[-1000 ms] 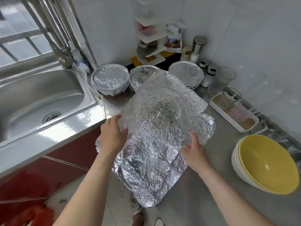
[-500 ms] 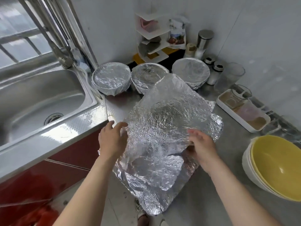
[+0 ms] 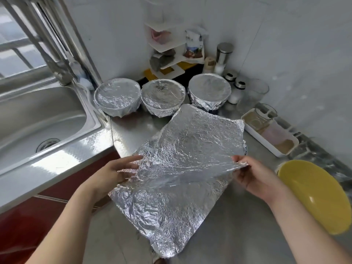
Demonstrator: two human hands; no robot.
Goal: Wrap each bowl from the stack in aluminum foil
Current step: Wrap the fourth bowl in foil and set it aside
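A crinkled top sheet of aluminum foil point(image 3: 196, 141) is lifted off a pile of foil sheets point(image 3: 163, 212) lying on the steel counter. My right hand point(image 3: 253, 176) pinches the sheet's near right corner. My left hand point(image 3: 114, 172) has straight fingers touching the sheet's left edge. Three bowls covered in foil stand in a row at the back: one on the left point(image 3: 117, 99), one in the middle point(image 3: 162, 100), one on the right point(image 3: 209, 93). A stack of bowls with a yellow one on top point(image 3: 314, 195) sits at the right edge.
A steel sink point(image 3: 38, 119) with a tap fills the left. A white tray with glass containers point(image 3: 270, 134) lies along the right wall. Jars, shakers and a white corner shelf point(image 3: 167, 54) crowd the back corner. A red cabinet front point(image 3: 28, 216) is below the counter edge.
The top foil sheet has come down from nearly upright to almost flat. My right hand has shifted right to its corner; my left hand's fingers have straightened.
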